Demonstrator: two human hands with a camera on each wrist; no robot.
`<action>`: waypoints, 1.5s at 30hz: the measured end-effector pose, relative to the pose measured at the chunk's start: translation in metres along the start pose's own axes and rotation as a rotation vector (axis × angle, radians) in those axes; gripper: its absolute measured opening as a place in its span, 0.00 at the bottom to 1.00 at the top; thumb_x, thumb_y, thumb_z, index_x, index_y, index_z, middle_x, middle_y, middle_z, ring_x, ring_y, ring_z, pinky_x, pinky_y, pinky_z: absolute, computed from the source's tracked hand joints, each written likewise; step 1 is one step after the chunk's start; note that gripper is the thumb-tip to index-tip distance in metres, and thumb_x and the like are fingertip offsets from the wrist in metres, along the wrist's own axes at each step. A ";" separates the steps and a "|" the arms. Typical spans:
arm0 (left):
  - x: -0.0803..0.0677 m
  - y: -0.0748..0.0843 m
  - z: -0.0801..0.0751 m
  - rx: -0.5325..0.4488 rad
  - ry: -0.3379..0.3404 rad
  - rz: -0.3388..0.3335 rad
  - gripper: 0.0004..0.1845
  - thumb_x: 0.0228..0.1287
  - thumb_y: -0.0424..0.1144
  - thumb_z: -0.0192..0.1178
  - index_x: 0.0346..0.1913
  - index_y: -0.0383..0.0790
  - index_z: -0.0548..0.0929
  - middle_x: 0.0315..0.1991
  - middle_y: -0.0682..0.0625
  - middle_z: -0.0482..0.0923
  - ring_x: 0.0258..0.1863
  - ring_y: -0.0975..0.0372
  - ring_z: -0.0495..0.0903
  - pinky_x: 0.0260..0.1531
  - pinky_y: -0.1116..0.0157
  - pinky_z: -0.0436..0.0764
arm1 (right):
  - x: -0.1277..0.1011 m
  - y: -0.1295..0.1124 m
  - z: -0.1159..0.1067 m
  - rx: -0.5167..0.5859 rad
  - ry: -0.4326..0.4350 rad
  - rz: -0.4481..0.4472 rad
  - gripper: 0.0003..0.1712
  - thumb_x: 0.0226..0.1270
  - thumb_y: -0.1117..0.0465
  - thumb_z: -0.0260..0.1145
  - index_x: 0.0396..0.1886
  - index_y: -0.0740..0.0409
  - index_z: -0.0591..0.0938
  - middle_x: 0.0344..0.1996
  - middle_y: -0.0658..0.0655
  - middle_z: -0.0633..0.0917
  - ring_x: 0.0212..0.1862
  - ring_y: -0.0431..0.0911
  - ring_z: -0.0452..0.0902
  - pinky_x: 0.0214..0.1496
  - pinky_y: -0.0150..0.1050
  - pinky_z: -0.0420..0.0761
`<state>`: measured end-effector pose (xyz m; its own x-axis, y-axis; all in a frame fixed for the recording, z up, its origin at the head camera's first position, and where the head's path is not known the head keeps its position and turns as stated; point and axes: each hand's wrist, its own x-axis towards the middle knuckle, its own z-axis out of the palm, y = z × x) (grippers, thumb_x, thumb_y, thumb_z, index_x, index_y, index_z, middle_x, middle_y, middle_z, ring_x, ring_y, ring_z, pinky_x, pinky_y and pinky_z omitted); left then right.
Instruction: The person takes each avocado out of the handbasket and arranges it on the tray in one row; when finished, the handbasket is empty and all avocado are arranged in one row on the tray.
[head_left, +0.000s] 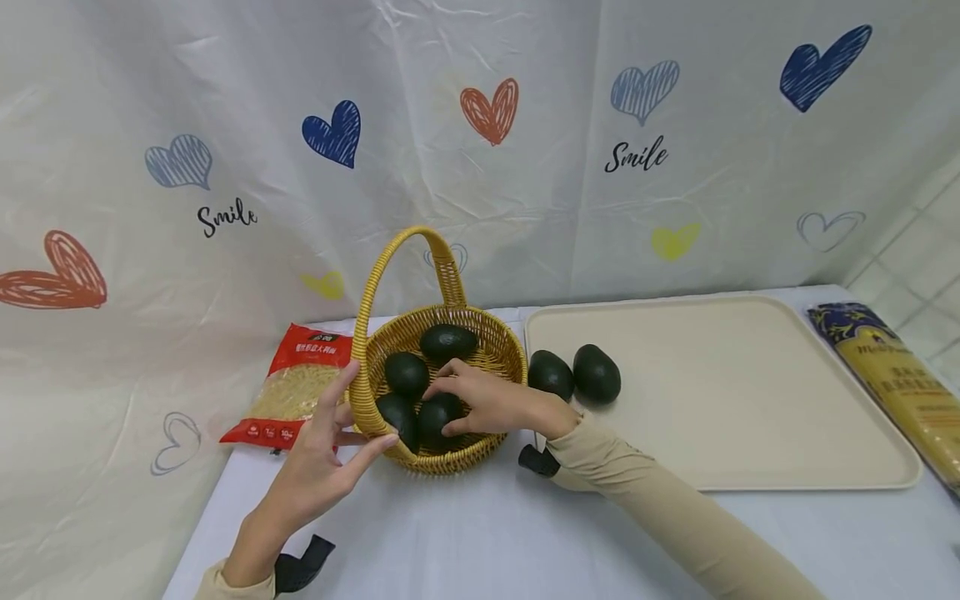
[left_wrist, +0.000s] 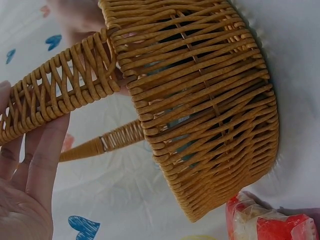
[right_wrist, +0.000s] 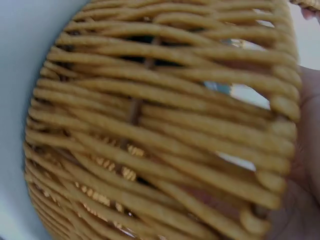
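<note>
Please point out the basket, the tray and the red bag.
basket [head_left: 491, 346], head view, on its woven far rim.
tray [head_left: 750, 392], head view, on its bare middle.
red bag [head_left: 315, 350], head view, on its red top part.

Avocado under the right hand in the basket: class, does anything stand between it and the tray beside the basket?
The basket wall and rim lie between that avocado and the tray. Two avocados sit at the tray's near-left edge. The right hand grips it already.

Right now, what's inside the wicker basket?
The basket holds four dark avocados; the right hand grips the front one. Anything beneath them is hidden.
</note>
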<state>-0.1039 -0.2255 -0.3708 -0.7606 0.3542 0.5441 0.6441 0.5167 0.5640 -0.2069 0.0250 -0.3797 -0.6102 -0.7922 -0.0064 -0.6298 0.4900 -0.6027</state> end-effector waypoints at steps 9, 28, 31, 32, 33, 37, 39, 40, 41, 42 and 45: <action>0.001 0.000 0.000 0.023 0.004 -0.002 0.62 0.47 0.19 0.78 0.83 0.39 0.52 0.42 0.42 0.87 0.38 0.58 0.89 0.39 0.68 0.89 | 0.004 -0.002 0.004 0.021 -0.019 0.069 0.35 0.67 0.57 0.78 0.71 0.55 0.77 0.70 0.64 0.71 0.70 0.55 0.72 0.71 0.50 0.75; 0.000 0.001 0.000 0.021 0.004 -0.009 0.62 0.47 0.19 0.78 0.83 0.40 0.52 0.42 0.44 0.88 0.38 0.60 0.89 0.39 0.68 0.89 | 0.012 -0.001 0.012 0.068 0.031 0.086 0.36 0.54 0.65 0.84 0.64 0.53 0.81 0.59 0.60 0.76 0.59 0.52 0.74 0.61 0.47 0.80; 0.000 0.001 0.000 0.025 0.007 -0.015 0.62 0.47 0.19 0.78 0.83 0.41 0.52 0.45 0.41 0.87 0.39 0.59 0.89 0.39 0.68 0.89 | 0.012 -0.002 0.011 0.075 0.022 0.087 0.38 0.55 0.66 0.83 0.66 0.52 0.79 0.61 0.61 0.75 0.61 0.53 0.74 0.62 0.48 0.80; 0.000 0.001 -0.001 0.025 0.007 -0.017 0.63 0.47 0.19 0.78 0.83 0.41 0.51 0.46 0.40 0.87 0.39 0.58 0.89 0.39 0.67 0.89 | 0.013 -0.003 0.010 0.074 0.016 0.090 0.39 0.55 0.66 0.83 0.68 0.52 0.78 0.62 0.61 0.74 0.61 0.53 0.74 0.63 0.49 0.80; 0.000 0.001 -0.001 0.025 0.007 -0.018 0.63 0.47 0.19 0.78 0.83 0.41 0.51 0.47 0.39 0.86 0.39 0.58 0.89 0.39 0.67 0.89 | 0.012 -0.003 0.010 0.074 0.012 0.095 0.40 0.56 0.66 0.83 0.69 0.52 0.77 0.63 0.62 0.74 0.62 0.54 0.74 0.63 0.50 0.79; 0.000 0.002 0.000 0.035 0.007 -0.022 0.63 0.47 0.19 0.78 0.83 0.41 0.51 0.46 0.38 0.87 0.39 0.57 0.89 0.39 0.67 0.89 | 0.012 -0.004 0.009 0.077 0.008 0.114 0.45 0.57 0.63 0.83 0.73 0.54 0.73 0.65 0.63 0.74 0.63 0.54 0.74 0.65 0.51 0.79; 0.000 0.002 0.000 0.041 0.008 -0.021 0.63 0.47 0.19 0.78 0.83 0.40 0.51 0.44 0.40 0.87 0.39 0.58 0.89 0.39 0.68 0.89 | 0.013 -0.004 0.010 0.090 0.014 0.124 0.46 0.57 0.62 0.83 0.74 0.56 0.72 0.65 0.64 0.75 0.63 0.54 0.74 0.65 0.51 0.79; 0.000 0.002 0.000 0.046 0.010 -0.023 0.63 0.47 0.19 0.78 0.83 0.41 0.52 0.43 0.41 0.87 0.38 0.58 0.89 0.39 0.68 0.89 | 0.013 -0.004 0.010 0.098 0.018 0.131 0.46 0.57 0.61 0.83 0.74 0.56 0.72 0.65 0.64 0.75 0.64 0.55 0.74 0.65 0.51 0.79; 0.000 0.002 0.000 0.050 0.011 -0.024 0.63 0.47 0.19 0.78 0.83 0.41 0.52 0.43 0.41 0.87 0.38 0.59 0.89 0.39 0.68 0.89 | 0.014 -0.004 0.011 0.107 0.023 0.136 0.47 0.56 0.61 0.84 0.74 0.57 0.72 0.65 0.64 0.75 0.64 0.55 0.74 0.66 0.51 0.79; 0.000 0.002 0.000 0.053 0.012 -0.026 0.63 0.47 0.20 0.78 0.83 0.41 0.52 0.43 0.42 0.87 0.38 0.59 0.89 0.39 0.68 0.89 | 0.014 -0.005 0.011 0.114 0.025 0.143 0.47 0.56 0.61 0.84 0.74 0.58 0.71 0.66 0.64 0.76 0.64 0.55 0.74 0.66 0.51 0.79; 0.000 0.002 0.000 0.053 0.012 -0.033 0.63 0.47 0.20 0.78 0.83 0.42 0.52 0.43 0.42 0.87 0.38 0.59 0.89 0.39 0.68 0.89 | 0.016 -0.006 0.013 0.123 0.034 0.159 0.47 0.55 0.62 0.84 0.74 0.59 0.71 0.67 0.63 0.76 0.66 0.55 0.74 0.68 0.51 0.78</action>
<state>-0.1020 -0.2241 -0.3698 -0.7801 0.3269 0.5335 0.6132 0.5687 0.5483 -0.2068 0.0046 -0.3870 -0.7147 -0.6945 -0.0836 -0.4620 0.5584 -0.6890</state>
